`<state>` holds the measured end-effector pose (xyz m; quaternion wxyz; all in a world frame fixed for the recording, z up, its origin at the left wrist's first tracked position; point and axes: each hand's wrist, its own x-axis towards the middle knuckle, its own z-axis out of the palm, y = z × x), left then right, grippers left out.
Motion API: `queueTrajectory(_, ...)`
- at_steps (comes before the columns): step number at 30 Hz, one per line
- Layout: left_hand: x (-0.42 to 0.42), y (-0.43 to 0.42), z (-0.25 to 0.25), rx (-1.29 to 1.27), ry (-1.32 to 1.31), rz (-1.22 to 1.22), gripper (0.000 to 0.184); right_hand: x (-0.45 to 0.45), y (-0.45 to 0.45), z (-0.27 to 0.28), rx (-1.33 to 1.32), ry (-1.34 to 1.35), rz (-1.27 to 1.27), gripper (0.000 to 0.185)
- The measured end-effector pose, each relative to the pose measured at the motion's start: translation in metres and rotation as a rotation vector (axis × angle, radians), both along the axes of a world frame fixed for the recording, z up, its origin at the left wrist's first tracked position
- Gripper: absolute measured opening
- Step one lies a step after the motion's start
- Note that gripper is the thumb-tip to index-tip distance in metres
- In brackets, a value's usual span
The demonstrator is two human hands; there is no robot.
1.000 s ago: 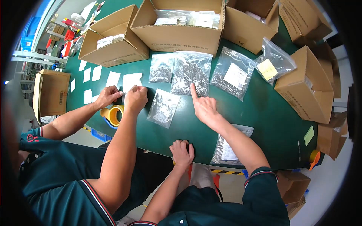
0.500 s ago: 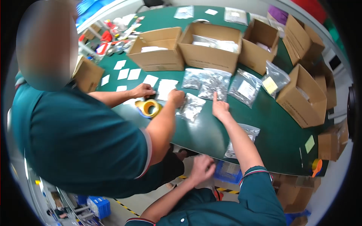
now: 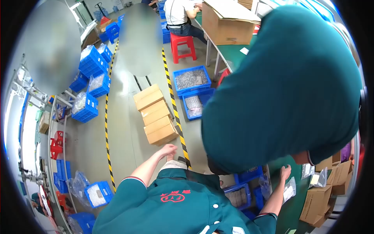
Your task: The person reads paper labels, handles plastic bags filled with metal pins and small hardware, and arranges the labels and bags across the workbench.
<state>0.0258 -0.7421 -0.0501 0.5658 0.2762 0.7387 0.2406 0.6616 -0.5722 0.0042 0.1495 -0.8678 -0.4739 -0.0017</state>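
Observation:
My left hand (image 3: 168, 149) hangs in front of my body over the floor, its fingers loosely curled with nothing seen in them. My right hand (image 3: 285, 171) is over the edge of the green table (image 3: 274, 165) at the lower right, its fingers curled in and nothing visible in it. Just beside and below it lies a clear bag with a white label (image 3: 289, 190). Farther right are another clear bag (image 3: 307, 170) and a bag with a yellow label (image 3: 318, 179). A co-worker's green-shirted back (image 3: 280, 97) hides much of the table.
Cartons (image 3: 315, 204) stand at the lower right. Stacked cartons (image 3: 156, 115) sit in the aisle between striped floor lines. Blue crates (image 3: 191, 80) with parts stand near a red stool (image 3: 182, 46). A seated person (image 3: 179, 15) is beyond. More blue crates (image 3: 92, 62) line the left.
The view has swung left from the table to the aisle. My right hand no longer points at the bag of small metal parts; its fingers have curled. My left hand has left the table edge.

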Motion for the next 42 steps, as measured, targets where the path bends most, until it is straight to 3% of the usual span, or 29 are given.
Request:
queueTrajectory(1, -0.031, -0.017, -0.033, 0.05, 0.076, 0.177, 0.03, -0.026, -0.019, 0.003, 0.033, 0.036, -0.066, 0.03)
queueTrajectory(3, -0.076, -0.049, -0.055, -0.098, 0.664, 0.207, 0.024, -0.058, -0.063, -0.009, -0.019, 0.113, -0.111, 0.026)
queueTrajectory(5, -0.117, -0.081, -0.082, -0.334, 0.556, 0.181, 0.026, -0.095, -0.115, -0.048, -0.011, -0.097, -0.196, 0.022)
queueTrajectory(6, -0.135, -0.103, -0.107, -0.23, 0.498, 0.155, 0.025, -0.131, -0.139, -0.055, -0.091, -0.081, -0.31, 0.021)
queueTrajectory(7, -0.132, -0.112, -0.088, -0.13, 0.506, 0.169, 0.022, -0.17, -0.163, -0.042, -0.23, 0.135, -0.302, 0.022)
queueTrajectory(8, -0.146, -0.134, -0.132, -0.164, 0.406, 0.164, 0.019, -0.199, -0.186, -0.046, -0.379, 0.113, -0.289, 0.021)
queueTrajectory(9, -0.148, -0.133, -0.108, -0.189, 0.273, 0.15, 0.017, -0.22, -0.21, -0.07, -0.387, 0.037, -0.322, 0.019)
queueTrajectory(11, -0.156, -0.141, -0.102, -0.263, 0.233, 0.138, 0.015, -0.267, -0.241, -0.056, -0.596, 0.268, -0.029, 0.02)
queueTrajectory(12, -0.159, -0.145, -0.098, -0.24, 0.161, 0.23, 0.014, -0.295, -0.242, -0.041, -0.65, 0.381, -0.03, 0.026)
queueTrajectory(14, -0.165, -0.171, -0.11, -0.29, 0.061, 0.524, 0.017, -0.325, -0.235, -0.058, -0.826, 0.242, 0.13, 0.031)
queueTrajectory(16, -0.173, -0.208, -0.118, -0.351, 0.067, 0.755, 0.017, -0.365, -0.203, -0.039, -0.682, 0.309, 0.335, 0.033)
queueTrajectory(20, -0.184, -0.275, -0.095, -0.527, 0.087, 0.633, 0.016, -0.428, -0.127, -0.042, -0.482, 0.658, 0.534, 0.032)
queueTrajectory(21, -0.19, -0.287, -0.09, -0.568, 0.098, 0.556, 0.016, -0.451, -0.102, -0.02, -0.531, 0.851, 0.603, 0.035)
queueTrajectory(23, -0.209, -0.274, -0.077, -0.601, 0.125, 0.399, 0.015, -0.498, -0.073, 0.021, -0.607, 0.965, 0.612, 0.037)
queueTrajectory(27, -0.259, -0.144, -0.078, -0.454, 0.302, 0.068, 0.014, -0.544, -0.043, 0.073, -0.494, 0.777, 1.003, 0.03)
queueTrajectory(29, -0.271, -0.034, -0.07, -0.309, 0.464, -0.038, 0.017, -0.562, -0.025, 0.113, -0.485, 0.906, 0.982, 0.034)
queueTrajectory(30, -0.281, 0.01, -0.093, -0.09, 0.515, -0.038, 0.018, -0.568, -0.012, 0.125, -0.492, 0.921, 1.014, 0.033)
queueTrajectory(31, -0.271, 0.073, -0.068, 0.066, 0.521, -0.069, 0.019, -0.575, 0.003, 0.133, -0.506, 0.956, 1.007, 0.033)
queueTrajectory(32, -0.261, 0.133, -0.045, 0.063, 0.527, -0.152, 0.021, -0.583, 0.019, 0.14, -0.497, 0.971, 0.969, 0.032)
queueTrajectory(35, -0.24, 0.294, -0.053, 0.516, 0.372, -0.286, 0.016, -0.605, 0.076, 0.124, -0.405, 1.015, 0.791, 0.031)
queueTrajectory(37, -0.197, 0.394, 0.007, 0.691, 0.451, -0.425, 0.013, -0.62, 0.121, 0.114, -0.258, 1.047, 0.566, 0.028)
queueTrajectory(38, -0.183, 0.438, 0.02, 0.887, 0.445, -0.519, 0.012, -0.625, 0.143, 0.106, -0.167, 0.989, 0.477, 0.027)
queueTrajectory(42, -0.114, 0.581, 0.076, 1.244, 0.37, -0.769, 0.017, -0.627, 0.224, 0.091, 0.125, 0.793, 0.228, 0.022)
